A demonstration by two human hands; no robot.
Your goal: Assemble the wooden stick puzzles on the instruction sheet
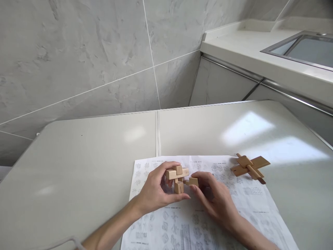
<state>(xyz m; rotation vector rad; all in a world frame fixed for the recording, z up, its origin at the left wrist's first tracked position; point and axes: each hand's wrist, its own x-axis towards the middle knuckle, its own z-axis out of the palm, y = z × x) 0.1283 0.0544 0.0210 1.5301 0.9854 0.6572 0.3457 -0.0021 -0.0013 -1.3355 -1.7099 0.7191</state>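
My left hand (157, 189) is closed round a partly joined wooden burr puzzle (171, 174), thumb below and fingers above and behind it. Several notched pale wood bars cross each other in it. Between the thumb and fingers of my right hand (213, 194) is a single wooden puzzle piece (194, 181), its left end touching or very close to the puzzle's right side. The inner notches are partly hidden by my fingers. Both hands are above a printed instruction sheet (156, 222) covered in small drawings of puzzle shapes.
A second wooden puzzle, cross-shaped (249, 166), lies on the sheet's upper right corner. Beneath is a pale folding table (78, 166) with a seam down its middle. A grey tiled wall (91, 52) stands behind; a white counter (239, 45) with a sink (309, 48) is at the right.
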